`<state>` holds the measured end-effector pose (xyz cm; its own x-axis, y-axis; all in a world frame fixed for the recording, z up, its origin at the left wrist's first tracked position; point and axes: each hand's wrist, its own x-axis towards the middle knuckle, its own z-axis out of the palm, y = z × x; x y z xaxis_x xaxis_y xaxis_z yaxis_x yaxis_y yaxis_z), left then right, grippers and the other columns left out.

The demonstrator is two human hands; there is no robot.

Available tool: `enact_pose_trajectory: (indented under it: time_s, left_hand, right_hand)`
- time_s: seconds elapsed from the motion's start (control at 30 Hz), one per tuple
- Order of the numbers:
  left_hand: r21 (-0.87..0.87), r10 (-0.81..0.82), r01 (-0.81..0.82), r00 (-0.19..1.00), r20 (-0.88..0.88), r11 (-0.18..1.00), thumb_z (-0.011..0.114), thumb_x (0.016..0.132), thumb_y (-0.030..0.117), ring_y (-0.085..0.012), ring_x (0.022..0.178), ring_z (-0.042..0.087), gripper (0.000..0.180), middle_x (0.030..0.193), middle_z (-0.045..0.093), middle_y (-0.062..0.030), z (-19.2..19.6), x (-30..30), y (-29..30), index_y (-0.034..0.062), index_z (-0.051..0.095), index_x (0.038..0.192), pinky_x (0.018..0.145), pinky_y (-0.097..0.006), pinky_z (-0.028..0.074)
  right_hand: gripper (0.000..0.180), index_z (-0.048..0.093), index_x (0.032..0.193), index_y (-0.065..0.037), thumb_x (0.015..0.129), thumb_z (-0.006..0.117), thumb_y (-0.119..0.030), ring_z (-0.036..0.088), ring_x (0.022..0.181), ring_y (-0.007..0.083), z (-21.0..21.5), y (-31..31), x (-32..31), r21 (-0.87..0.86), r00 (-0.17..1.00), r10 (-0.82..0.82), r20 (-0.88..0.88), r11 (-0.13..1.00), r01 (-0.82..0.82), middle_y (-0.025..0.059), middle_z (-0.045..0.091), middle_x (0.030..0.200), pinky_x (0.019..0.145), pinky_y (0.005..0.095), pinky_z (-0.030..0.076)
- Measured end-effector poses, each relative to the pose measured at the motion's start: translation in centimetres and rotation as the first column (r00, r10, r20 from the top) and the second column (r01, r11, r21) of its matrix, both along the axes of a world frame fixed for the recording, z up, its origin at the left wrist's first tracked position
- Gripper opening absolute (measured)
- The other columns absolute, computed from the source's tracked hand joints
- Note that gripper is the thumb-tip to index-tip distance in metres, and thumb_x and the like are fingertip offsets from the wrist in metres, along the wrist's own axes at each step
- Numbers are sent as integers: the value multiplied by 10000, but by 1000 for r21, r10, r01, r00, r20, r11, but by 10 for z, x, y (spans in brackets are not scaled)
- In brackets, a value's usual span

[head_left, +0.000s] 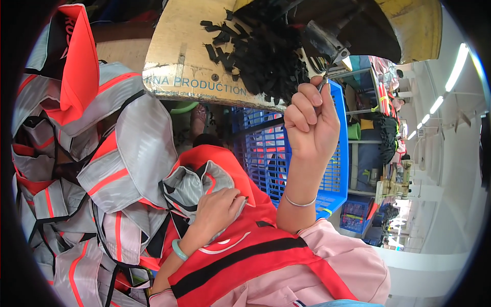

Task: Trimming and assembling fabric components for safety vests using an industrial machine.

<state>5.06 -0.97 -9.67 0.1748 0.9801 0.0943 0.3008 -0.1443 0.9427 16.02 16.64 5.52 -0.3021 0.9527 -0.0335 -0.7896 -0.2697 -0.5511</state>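
My left hand (218, 211), with a pale green bangle at its wrist, is closed on a sewn silver-grey fabric bag (185, 185) with red trim and dark edging. The bag rests on red cloth over my lap, and part of it is hidden under the fingers. Raised to the right, my right hand (312, 113) pinches a thin dark metal piece at its fingertips. That piece meets the lower end of a metal fitting (327, 42) above the table edge; whether they are joined I cannot tell. Beside these fingers lies a heap of black fabric scraps (271, 64).
A worn wooden tabletop (171, 51) spans the top. Many grey-and-red sewn bags (146, 148) pile up on the left, and a red panel (81, 66) stands above them. Below the table is a blue plastic crate (343, 153). Racks and sewing machines (401, 179) stand farther right.
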Motion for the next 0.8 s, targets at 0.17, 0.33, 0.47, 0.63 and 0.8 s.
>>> enact_pose_trajectory:
  time_s: [0.17,0.33,0.47,0.63,0.8]
  left_hand:
    - [-12,-3,3,1000,-1,1000,626,877,212,-311,686,637,172,776,651,-113,1,-1,2,43,637,903,587,-417,493]
    - [-27,4,-4,1000,-14,1000,622,882,216,-313,692,638,178,782,654,-116,-2,0,2,40,637,909,592,-418,492]
    - [-13,4,-4,1000,-20,1000,620,886,225,-309,704,644,185,801,661,-114,0,-1,1,44,639,917,603,-417,498]
    - [-62,-12,10,999,-38,998,645,877,229,-317,730,644,203,835,669,-127,2,-1,1,32,660,926,618,-401,500]
    - [-39,6,-7,999,-41,999,610,897,241,-312,734,650,199,832,668,-115,0,0,0,47,641,927,626,-418,508]
  right_hand:
    - [182,529,1066,-3,1013,471,-168,324,547,81,-5,9,-11,19,994,-90,-55,996,91,14,426,759,452,230,271]
    - [191,568,1064,-59,1022,464,-214,327,556,92,-7,6,-9,19,996,-92,-12,996,92,-1,441,764,463,237,260]
    - [187,569,1062,-56,1019,468,-208,330,554,92,-4,5,-10,0,994,-98,-55,995,99,3,445,766,463,239,259]
    - [183,528,1057,9,1012,469,-158,330,547,91,-2,3,-16,27,987,-94,-132,995,98,20,430,755,458,236,271]
    - [168,524,1044,9,1008,476,-148,338,547,88,-1,2,-13,4,985,-92,-145,996,94,20,432,754,456,236,275]
